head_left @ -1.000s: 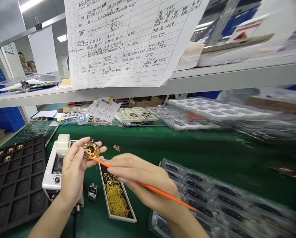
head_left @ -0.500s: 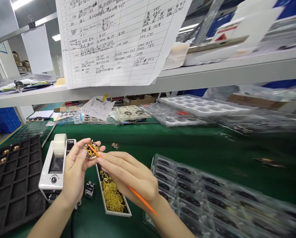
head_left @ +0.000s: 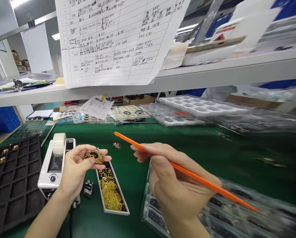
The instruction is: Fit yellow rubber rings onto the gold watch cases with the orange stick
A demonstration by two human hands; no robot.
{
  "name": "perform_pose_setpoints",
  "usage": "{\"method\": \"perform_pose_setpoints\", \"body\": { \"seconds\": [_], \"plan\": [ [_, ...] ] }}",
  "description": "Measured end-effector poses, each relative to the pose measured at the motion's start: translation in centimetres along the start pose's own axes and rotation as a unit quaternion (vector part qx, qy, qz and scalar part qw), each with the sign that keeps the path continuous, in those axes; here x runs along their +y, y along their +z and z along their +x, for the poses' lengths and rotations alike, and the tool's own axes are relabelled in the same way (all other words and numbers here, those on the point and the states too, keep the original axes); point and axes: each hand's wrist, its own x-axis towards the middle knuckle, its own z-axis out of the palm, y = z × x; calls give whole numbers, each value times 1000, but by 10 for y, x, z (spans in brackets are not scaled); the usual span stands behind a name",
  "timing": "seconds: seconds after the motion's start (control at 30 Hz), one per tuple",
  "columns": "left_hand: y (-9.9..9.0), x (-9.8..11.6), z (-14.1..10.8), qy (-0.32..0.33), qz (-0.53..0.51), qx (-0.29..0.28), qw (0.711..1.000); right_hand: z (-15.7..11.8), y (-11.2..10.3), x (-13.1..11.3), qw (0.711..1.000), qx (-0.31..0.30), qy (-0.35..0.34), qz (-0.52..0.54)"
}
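My left hand (head_left: 78,168) holds a round gold watch case (head_left: 95,156) between thumb and fingers, tilted, with a dark and yellow inside partly showing. In my right hand (head_left: 177,185) is a slim orange plastic stick (head_left: 194,177), its blunt end pointing up and left, apart from the watch case. Below the watch case lies a narrow white-rimmed tray (head_left: 126,208) of thin yellow rings (head_left: 111,195). A small metal tally counter (head_left: 88,189) sits left of that tray. One small metal watch part (head_left: 116,145) rests on the green mat just beyond my left hand.
At left stand a white tape dispenser (head_left: 44,177) and a black compartment tray (head_left: 16,191) with several gold pieces. A clear plastic tray (head_left: 146,211) of dark parts lies under my right hand. A shelf edge (head_left: 199,77) with a handwritten sheet (head_left: 118,39) crosses above the green bench.
My right hand has drawn the orange stick away from the watch case, to the right, and turned over. My left hand has shifted slightly right and down, tilting the watch case.
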Motion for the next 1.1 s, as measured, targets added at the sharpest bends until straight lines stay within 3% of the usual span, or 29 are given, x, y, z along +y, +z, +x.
{"method": "perform_pose_setpoints", "body": {
  "seconds": [0.13, 0.27, 0.43, 0.57, 0.7, 0.83, 1.1],
  "plan": [
    [1, 0, -2, -6, 21, 1, 1000, 3, 5, 2, 997, 9, 68, -18],
    [0, -4, 0, 15, 50, 34, 998, 1, 8, 2, 996, 3, 81, -27],
    [-2, -8, 3, 58, 98, 51, 992, -4, 9, 2, 997, -15, 60, -45],
    [-2, -10, 3, 95, 133, 67, 984, -8, 9, 0, 995, -54, 2, -81],
    [2, -10, 2, 107, 170, 82, 976, -10, 17, -5, 974, -143, -52, -167],
    [5, -12, -3, 115, 260, 76, 956, -13, 29, -3, 950, -152, -106, -252],
    [0, -26, -11, 194, 370, 27, 908, -14, 29, 0, 951, -152, -52, -263]
  ]
}}
